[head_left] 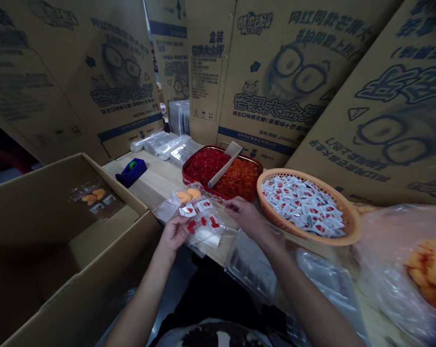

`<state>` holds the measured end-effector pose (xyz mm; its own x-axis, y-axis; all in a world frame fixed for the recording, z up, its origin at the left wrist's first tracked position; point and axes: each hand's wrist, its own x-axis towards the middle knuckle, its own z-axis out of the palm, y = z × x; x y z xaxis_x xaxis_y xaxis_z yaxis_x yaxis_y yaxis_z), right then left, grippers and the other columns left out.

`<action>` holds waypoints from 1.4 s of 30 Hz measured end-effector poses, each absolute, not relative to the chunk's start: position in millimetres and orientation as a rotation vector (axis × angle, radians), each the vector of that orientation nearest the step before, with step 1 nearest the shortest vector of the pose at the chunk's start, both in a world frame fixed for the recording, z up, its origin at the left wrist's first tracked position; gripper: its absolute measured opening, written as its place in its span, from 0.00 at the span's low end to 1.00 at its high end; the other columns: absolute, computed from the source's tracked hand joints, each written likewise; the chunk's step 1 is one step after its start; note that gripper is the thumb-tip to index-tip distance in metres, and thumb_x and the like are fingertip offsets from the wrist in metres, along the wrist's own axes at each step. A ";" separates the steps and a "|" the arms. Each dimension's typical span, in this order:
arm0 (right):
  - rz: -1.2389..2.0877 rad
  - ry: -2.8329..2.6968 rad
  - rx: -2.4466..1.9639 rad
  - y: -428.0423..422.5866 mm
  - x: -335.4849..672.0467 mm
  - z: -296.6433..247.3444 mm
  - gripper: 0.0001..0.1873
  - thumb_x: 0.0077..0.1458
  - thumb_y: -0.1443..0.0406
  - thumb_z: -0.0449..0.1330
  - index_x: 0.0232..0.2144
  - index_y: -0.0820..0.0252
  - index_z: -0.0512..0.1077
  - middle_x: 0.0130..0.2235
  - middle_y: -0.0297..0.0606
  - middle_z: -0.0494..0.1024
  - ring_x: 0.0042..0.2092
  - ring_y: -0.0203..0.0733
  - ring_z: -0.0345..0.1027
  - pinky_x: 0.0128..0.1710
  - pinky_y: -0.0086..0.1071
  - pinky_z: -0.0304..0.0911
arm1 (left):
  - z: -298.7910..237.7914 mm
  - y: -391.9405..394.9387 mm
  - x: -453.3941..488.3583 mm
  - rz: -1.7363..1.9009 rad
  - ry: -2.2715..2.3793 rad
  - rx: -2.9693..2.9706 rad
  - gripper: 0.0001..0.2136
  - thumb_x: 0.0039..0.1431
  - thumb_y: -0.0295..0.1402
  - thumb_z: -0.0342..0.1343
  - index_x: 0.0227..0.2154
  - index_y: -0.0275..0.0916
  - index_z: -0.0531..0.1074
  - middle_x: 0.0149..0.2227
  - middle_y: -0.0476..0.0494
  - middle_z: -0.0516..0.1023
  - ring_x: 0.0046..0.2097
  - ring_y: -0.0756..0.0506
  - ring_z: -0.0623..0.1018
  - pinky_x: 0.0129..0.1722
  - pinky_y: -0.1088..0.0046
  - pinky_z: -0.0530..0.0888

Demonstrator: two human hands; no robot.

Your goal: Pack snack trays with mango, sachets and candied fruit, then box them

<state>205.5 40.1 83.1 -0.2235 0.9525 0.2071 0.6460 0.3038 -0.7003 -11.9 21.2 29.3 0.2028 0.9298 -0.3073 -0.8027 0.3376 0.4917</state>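
My left hand (176, 232) is closed on the near left edge of a clear plastic tray (212, 236). Inside the tray lie orange candy pieces (189, 194) at the far end, two small white sachets (204, 206) in the middle and several red candy pieces (214, 222) at the near end. To the right of the tray, my right hand (241, 214) hovers with its fingers pinched together; whatever is between them is hidden. Just beyond it stands a red-rimmed tin (186, 179), its red and orange pieces parted by a cardboard strip (225, 164).
An orange basket (353, 224) of sachets stands right of the tin, beside a plastic bag (387, 260) of orange pieces. Clear trays (250, 262) lie under my right forearm. An open carton (78, 284) is at left, a blue tape dispenser (132, 172) behind it. Printed cartons (261, 86) wall the back.
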 end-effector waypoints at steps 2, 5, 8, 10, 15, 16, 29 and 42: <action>0.454 -1.898 -1.587 57.5 213.7 83.9 0.09 0.52 0.70 0.52 0.29 0.61 0.73 0.33 0.37 0.73 0.36 0.35 0.66 0.38 0.26 0.59 | 28.3 21.1 -14.6 1.232 0.612 0.247 0.31 0.41 0.14 0.46 0.51 0.42 0.62 0.35 0.47 0.78 0.38 0.45 0.77 0.47 0.54 0.70; 0.292 -1.945 -1.922 90.9 224.3 76.7 0.11 0.53 0.72 0.51 0.33 0.62 0.73 0.37 0.41 0.74 0.40 0.36 0.66 0.40 0.26 0.58 | 27.6 21.4 -18.1 1.228 0.613 0.268 0.31 0.42 0.14 0.47 0.51 0.41 0.62 0.36 0.46 0.78 0.39 0.44 0.77 0.46 0.55 0.71; 0.351 -2.005 -2.100 121.8 230.1 63.9 0.08 0.49 0.69 0.57 0.33 0.63 0.74 0.35 0.44 0.76 0.38 0.39 0.68 0.36 0.28 0.58 | 28.3 22.2 -19.5 1.233 0.615 0.278 0.31 0.42 0.14 0.47 0.52 0.42 0.62 0.36 0.45 0.78 0.39 0.43 0.77 0.44 0.56 0.72; 0.420 -2.032 -2.141 135.7 230.7 56.0 0.07 0.44 0.68 0.61 0.30 0.63 0.75 0.33 0.43 0.76 0.36 0.40 0.69 0.32 0.27 0.58 | 29.1 22.9 -19.6 1.246 0.610 0.275 0.31 0.42 0.14 0.46 0.52 0.42 0.62 0.37 0.45 0.78 0.40 0.43 0.77 0.44 0.56 0.72; 0.484 -2.102 -2.120 142.7 227.5 47.8 0.06 0.47 0.71 0.57 0.26 0.62 0.75 0.30 0.42 0.77 0.32 0.39 0.69 0.30 0.27 0.56 | 28.9 25.5 -21.7 1.260 0.624 0.276 0.32 0.42 0.14 0.47 0.52 0.43 0.62 0.37 0.46 0.78 0.38 0.44 0.77 0.44 0.57 0.71; 0.461 -2.097 -2.108 140.6 227.2 48.1 0.06 0.47 0.72 0.56 0.26 0.63 0.74 0.31 0.43 0.77 0.33 0.39 0.69 0.31 0.27 0.57 | 28.0 26.0 -22.4 1.263 0.625 0.277 0.32 0.42 0.14 0.47 0.52 0.43 0.62 0.36 0.46 0.78 0.38 0.45 0.77 0.44 0.57 0.71; 0.786 -2.087 -1.210 49.6 181.3 76.9 0.02 0.48 0.67 0.59 0.27 0.60 0.70 0.30 0.32 0.74 0.32 0.35 0.65 0.33 0.29 0.58 | 24.8 26.3 -13.9 1.239 0.615 0.245 0.29 0.40 0.14 0.47 0.49 0.40 0.65 0.33 0.46 0.78 0.35 0.46 0.77 0.42 0.60 0.72; 0.315 -1.789 -1.733 4.2 210.8 58.4 0.14 0.56 0.68 0.46 0.42 0.63 0.68 0.43 0.46 0.71 0.45 0.46 0.63 0.46 0.39 0.57 | 22.6 14.0 -12.0 1.186 0.599 0.275 0.29 0.41 0.16 0.49 0.50 0.39 0.64 0.34 0.46 0.78 0.35 0.46 0.77 0.37 0.67 0.74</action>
